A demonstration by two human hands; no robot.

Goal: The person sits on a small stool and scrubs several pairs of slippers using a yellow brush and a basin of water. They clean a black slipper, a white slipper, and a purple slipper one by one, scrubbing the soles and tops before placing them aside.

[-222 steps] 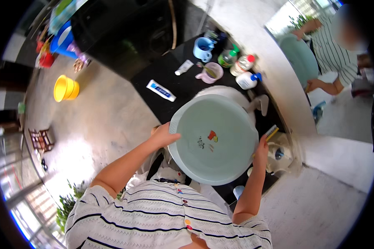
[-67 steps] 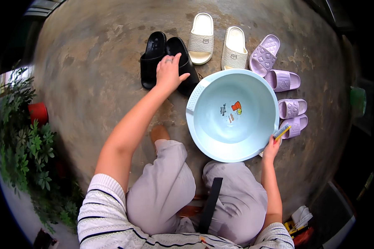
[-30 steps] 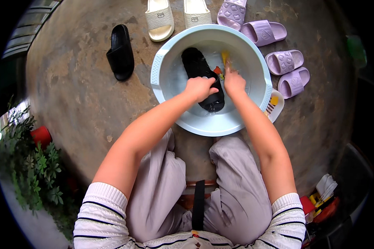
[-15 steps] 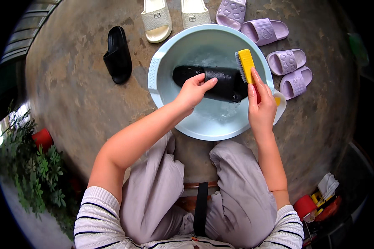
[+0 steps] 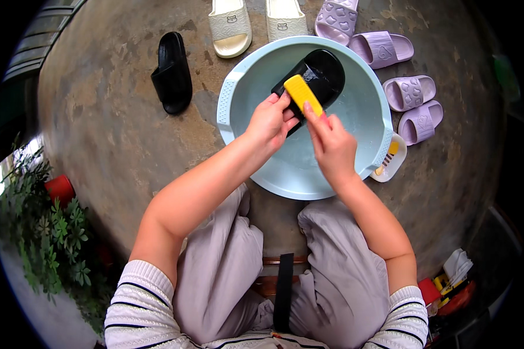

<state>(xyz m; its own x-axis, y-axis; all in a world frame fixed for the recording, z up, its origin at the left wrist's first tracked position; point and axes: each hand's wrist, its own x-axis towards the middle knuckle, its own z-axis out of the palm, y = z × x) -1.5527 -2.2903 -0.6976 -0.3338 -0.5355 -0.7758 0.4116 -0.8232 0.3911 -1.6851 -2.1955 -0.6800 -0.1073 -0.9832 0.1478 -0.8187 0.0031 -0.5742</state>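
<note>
A wet black slide slipper [image 5: 329,71] is tilted over the light blue basin [image 5: 361,142], which has some water in it. My left hand [image 5: 269,121] is closed around the slipper's strap side, fingers partly under it. In my right hand [image 5: 335,148] is a yellow scrubbing brush [image 5: 302,93], gripped at its near end with the thumb and fingers. Its back faces up and its bristles are hidden against the slipper's strap area. The matching black slipper [image 5: 173,74] lies on the floor left of the basin.
Cream slippers [image 5: 230,29] stand beyond the basin, and several lilac slippers [image 5: 381,49] curve around its right side. A small white dish [image 5: 393,163] with a yellow piece touches the basin's right rim. Leafy plants [image 5: 52,232] are at left; a red container [image 5: 429,291] is at lower right.
My left hand has lifted and turned the slipper so one end points up and right. My right hand has brought the brush leftward from the basin's right side onto the slipper.
</note>
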